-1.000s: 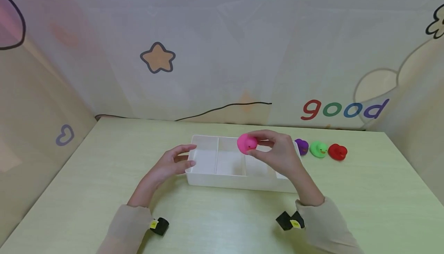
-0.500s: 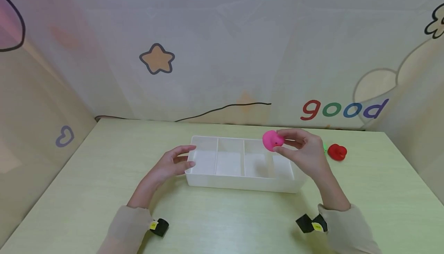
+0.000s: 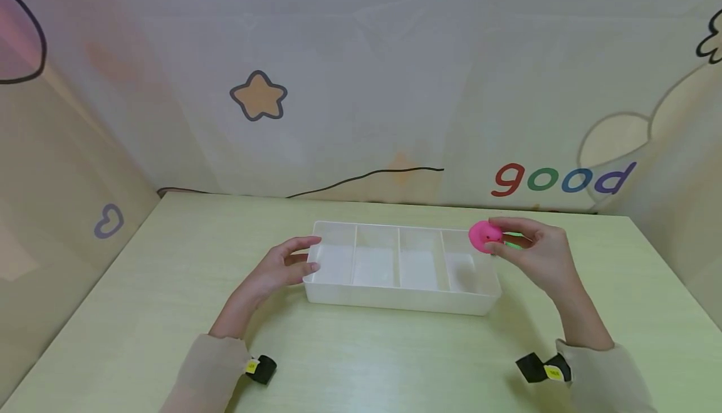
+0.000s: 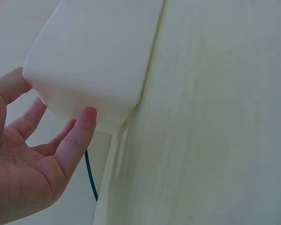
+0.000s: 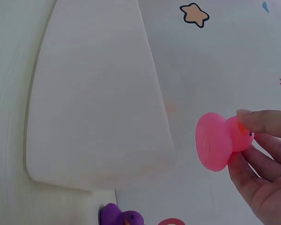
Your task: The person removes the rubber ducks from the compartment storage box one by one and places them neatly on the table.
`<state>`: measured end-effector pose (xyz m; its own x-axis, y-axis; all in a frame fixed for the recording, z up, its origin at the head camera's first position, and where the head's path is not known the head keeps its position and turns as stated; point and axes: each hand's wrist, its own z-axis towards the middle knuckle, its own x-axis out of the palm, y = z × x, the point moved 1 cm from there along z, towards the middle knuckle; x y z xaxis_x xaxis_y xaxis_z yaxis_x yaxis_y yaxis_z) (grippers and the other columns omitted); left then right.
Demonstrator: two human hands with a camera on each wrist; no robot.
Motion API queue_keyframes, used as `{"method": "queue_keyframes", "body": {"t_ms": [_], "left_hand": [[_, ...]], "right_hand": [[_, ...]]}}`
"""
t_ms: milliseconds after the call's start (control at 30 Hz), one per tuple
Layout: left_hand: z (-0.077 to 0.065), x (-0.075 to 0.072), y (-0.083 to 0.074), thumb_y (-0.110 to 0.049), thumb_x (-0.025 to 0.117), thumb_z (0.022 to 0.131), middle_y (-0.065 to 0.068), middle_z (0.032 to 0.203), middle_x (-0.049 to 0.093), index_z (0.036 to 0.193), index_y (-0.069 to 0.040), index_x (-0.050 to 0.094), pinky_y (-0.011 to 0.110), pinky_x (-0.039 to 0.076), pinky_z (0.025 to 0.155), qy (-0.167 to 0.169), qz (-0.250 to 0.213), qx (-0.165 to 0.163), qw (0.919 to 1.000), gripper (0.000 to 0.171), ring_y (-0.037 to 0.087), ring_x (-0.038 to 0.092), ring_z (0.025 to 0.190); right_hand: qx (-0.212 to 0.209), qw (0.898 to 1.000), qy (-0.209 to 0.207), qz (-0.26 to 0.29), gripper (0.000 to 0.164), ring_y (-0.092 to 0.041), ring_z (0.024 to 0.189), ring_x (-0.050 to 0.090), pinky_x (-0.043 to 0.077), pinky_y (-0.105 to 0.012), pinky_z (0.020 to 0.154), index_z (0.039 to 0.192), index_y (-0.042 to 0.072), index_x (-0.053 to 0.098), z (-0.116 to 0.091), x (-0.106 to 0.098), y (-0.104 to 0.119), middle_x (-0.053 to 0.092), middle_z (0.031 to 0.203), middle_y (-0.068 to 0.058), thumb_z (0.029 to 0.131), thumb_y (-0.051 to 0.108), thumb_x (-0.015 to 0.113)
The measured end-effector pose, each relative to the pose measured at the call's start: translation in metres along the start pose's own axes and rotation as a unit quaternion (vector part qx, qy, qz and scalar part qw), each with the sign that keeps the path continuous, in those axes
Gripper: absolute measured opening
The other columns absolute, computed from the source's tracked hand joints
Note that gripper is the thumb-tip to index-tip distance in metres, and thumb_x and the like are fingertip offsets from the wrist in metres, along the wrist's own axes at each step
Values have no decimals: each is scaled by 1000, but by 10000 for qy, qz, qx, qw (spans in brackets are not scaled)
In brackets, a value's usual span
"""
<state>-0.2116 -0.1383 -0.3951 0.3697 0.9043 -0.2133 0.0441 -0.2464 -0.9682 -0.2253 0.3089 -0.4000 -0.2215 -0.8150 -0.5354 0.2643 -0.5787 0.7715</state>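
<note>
In the head view, a white divided box (image 3: 395, 300) with several compartments stands on the table. My left hand (image 3: 282, 266) is at its left end, fingers spread. In the left wrist view, that hand's fingertips touch the box's end wall (image 4: 79, 93). Above the box's right rear corner, my right hand (image 3: 533, 250) pinches a pink rubber duck (image 3: 484, 236) between thumb and fingers. The right wrist view shows the duck's flat base facing the box. A purple rubber duck (image 5: 114, 215) is beyond the box's right end. Behind the right hand, a bit of a green duck (image 3: 513, 245) shows.
The pale wooden table (image 3: 372, 363) runs back to a printed curtain (image 3: 361, 87) with a star and the word "good". More curtain (image 3: 62, 212) closes the left side. Black straps (image 3: 262, 369) are at both wrists.
My right hand has moved rightward along the box, carrying the pink rubber duck from above the middle to the right end. It now hides the red duck and most of the green one.
</note>
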Motion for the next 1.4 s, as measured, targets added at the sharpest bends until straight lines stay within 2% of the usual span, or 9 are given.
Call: {"method": "queue_keyframes", "body": {"t_ms": [33, 67, 167, 267, 433, 500, 933, 1233, 1400], "left_hand": [[0, 0, 0, -22, 66, 83, 9, 139, 37, 134, -14, 44, 43, 46, 88, 2, 3, 0, 10000, 56, 32, 38, 125], [0, 0, 0, -23, 66, 83, 9, 139, 38, 133, -15, 44, 43, 46, 88, -8, 9, -10, 10000, 55, 32, 38, 125], [0, 0, -1, -23, 66, 83, 8, 139, 38, 133, -16, 45, 43, 46, 88, -5, -9, -15, 10000, 55, 31, 38, 125], [0, 0, -1, -23, 66, 83, 7, 138, 38, 133, -16, 45, 43, 46, 88, -16, -9, -29, 10000, 55, 31, 38, 126], [0, 0, 0, -23, 66, 83, 7, 138, 38, 133, -17, 45, 43, 46, 88, -35, 15, -10, 10000, 54, 31, 37, 126], [0, 0, 0, -23, 66, 83, 7, 138, 38, 133, -16, 45, 43, 46, 88, -22, 5, 8, 10000, 54, 31, 38, 126], [0, -1, 0, -23, 66, 83, 6, 138, 38, 133, -17, 46, 43, 46, 88, -18, 103, 39, 9999, 54, 31, 37, 126], [0, -1, 0, -22, 66, 83, 7, 139, 37, 133, -17, 45, 43, 46, 89, 8, 35, 25, 10000, 54, 31, 37, 126], [0, -2, 0, -23, 66, 83, 6, 139, 37, 133, -17, 45, 44, 45, 90, 19, 11, 10, 10000, 55, 31, 36, 127]], "right_hand": [[10, 10000, -83, -41, 45, -7, 93, 61, 49, -12, 70, 114, 25, 65, 3, -2, -20, 66, 107, 3, 71, 29, 77], [104, 9998, -133, -108, 45, -3, 90, 61, 49, -11, 69, 114, 24, 65, 1, -6, -19, 66, 105, 6, 71, 30, 77], [546, 9983, -79, -169, 45, 4, 83, 61, 49, -12, 66, 116, 17, 64, -9, -20, 18, 66, 101, 11, 74, 29, 75], [963, 9951, 26, -237, 48, 9, 79, 57, 48, -11, 66, 118, 5, 61, -21, -35, 72, 64, 95, 17, 77, 27, 72], [1234, 9924, 9, -5, 51, 14, 77, 56, 47, -10, 65, 121, 3, 58, -23, -52, 68, 56, 86, 31, 78, 28, 71], [1338, 9910, -8, 94, 52, 16, 77, 55, 47, -8, 65, 122, 4, 57, -24, -59, 63, 56, 86, 32, 78, 27, 71], [1603, 9864, -28, -353, 49, 18, 82, 46, 43, -4, 63, 125, 10, 56, -27, -93, 28, 51, 90, 34, 81, 31, 68], [1646, 9836, -217, -711, 50, 17, 80, 43, 40, -2, 62, 125, 7, 55, -23, -107, 8, 48, 84, 38, 83, 31, 65], [1756, 9821, -301, -618, 47, 12, 83, 40, 39, -3, 61, 123, 10, 57, -22, -114, 2, 49, 80, 41, 82, 30, 67]]}}
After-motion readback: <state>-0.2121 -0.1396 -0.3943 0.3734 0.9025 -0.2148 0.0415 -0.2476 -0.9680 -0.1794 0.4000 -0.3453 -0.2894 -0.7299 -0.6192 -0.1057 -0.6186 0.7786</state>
